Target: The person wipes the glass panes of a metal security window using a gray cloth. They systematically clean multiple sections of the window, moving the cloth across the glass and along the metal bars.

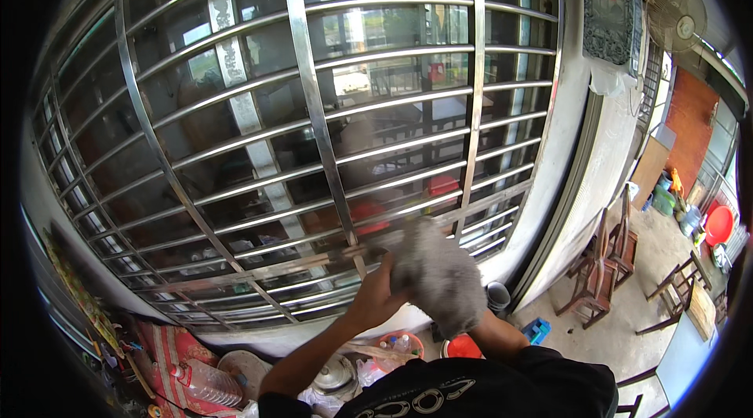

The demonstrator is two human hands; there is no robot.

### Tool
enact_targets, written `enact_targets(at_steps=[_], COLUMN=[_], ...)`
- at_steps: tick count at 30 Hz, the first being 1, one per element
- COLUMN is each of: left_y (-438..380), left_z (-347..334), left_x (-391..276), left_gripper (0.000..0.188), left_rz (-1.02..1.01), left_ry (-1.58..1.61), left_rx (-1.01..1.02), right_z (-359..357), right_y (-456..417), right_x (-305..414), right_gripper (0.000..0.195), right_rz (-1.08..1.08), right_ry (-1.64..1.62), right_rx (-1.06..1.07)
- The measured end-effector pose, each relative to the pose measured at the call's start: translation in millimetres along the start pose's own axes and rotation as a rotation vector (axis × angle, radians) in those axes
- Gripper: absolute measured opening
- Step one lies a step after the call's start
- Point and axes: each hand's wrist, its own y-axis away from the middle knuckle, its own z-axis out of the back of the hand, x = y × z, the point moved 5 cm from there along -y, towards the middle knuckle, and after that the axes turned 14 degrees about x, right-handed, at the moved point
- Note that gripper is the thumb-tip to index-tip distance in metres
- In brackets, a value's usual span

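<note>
A fluffy grey cloth or mitt covers my right hand, so its fingers are hidden; the right forearm comes out beneath it. My left hand is at the cloth's left side, with thumb and forefinger gripping its edge. Both hands are in front of the lower part of a stainless steel window grille. Near the left fingertips runs a flat horizontal bar of the grille. Motion blurs the cloth's upper end, and whether it touches the bars is not plain. Behind the grille stand glass window panes with reflections.
Below lie a large clear plastic bottle, a metal pot lid, a red basin and a blue plastic object. Wooden chairs and a table stand right. A fan hangs on the wall.
</note>
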Motion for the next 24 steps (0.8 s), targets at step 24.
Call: enact_targets(at_steps=[24], left_y=[-33], left_z=[289], left_x=[-112], left_gripper=[0.019], left_rz=[-0.175], left_ry=[-0.836], left_rx=[-0.719], right_z=[398], right_y=[-203], right_x=[-8], right_gripper=[0.038], right_rz=[0.122], right_ry=[0.449], right_rx=[-0.744])
